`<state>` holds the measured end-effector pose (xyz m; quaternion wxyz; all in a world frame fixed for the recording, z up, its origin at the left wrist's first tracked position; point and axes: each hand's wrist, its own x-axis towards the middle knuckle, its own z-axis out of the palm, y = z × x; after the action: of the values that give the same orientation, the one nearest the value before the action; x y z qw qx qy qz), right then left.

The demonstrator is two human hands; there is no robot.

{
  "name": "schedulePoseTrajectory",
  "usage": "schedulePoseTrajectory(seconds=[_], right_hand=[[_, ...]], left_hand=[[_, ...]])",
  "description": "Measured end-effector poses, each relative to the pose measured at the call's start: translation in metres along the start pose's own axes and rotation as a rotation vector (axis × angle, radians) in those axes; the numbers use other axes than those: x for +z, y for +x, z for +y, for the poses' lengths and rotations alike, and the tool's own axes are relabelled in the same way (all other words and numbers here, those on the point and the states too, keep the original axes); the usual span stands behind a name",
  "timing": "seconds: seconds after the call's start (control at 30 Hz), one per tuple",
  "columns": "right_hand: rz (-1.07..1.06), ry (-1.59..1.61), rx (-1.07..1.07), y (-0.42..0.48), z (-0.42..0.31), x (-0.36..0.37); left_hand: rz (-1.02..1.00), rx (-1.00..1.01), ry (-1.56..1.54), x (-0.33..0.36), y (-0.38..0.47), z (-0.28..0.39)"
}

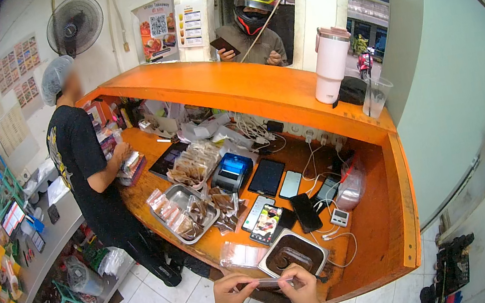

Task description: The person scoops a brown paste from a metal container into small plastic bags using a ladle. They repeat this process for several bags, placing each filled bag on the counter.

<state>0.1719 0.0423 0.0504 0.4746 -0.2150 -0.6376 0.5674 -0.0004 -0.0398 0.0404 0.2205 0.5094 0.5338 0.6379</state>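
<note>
My left hand point(233, 291) and my right hand point(299, 285) pinch the two ends of the top edge of a small clear plastic bag point(268, 282), low in the view. Just beyond them stands a steel container point(317, 256) of dark brown sauce with a utensil partly sunk in it. Flat clear plastic bags point(241, 255) lie in a stack to its left. A steel tray point(212, 221) farther left holds small bags, some with dark brown filling. More filled sauce bags point(227, 207) lie beside the tray.
Several phones, one a lit phone point(266, 223), a tablet point(266, 177), a blue-lidded printer point(232, 171) and white cables cover the desk. A co-worker in a hair net point(78, 142) stands at left, holding packets. A helmeted person point(254, 33) is behind the orange counter point(195, 79), which bears a pink tumbler point(331, 64).
</note>
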Motion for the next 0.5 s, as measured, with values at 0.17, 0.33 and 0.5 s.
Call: schedulePoseTrajectory(seconds=[0.17, 0.33, 0.5], right_hand=[[-0.048, 0.051, 0.005, 0.002, -0.002, 0.001], [-0.196, 0.014, 0.040, 0.004, -0.007, 0.002], [-0.261, -0.052, 0.000, 0.005, -0.009, 0.006]], left_hand=[[0.029, 0.149, 0.001, 0.001, -0.001, 0.001], [0.037, 0.204, -0.034, 0.001, -0.003, 0.005], [-0.044, 0.247, -0.051, 0.006, -0.005, 0.010]])
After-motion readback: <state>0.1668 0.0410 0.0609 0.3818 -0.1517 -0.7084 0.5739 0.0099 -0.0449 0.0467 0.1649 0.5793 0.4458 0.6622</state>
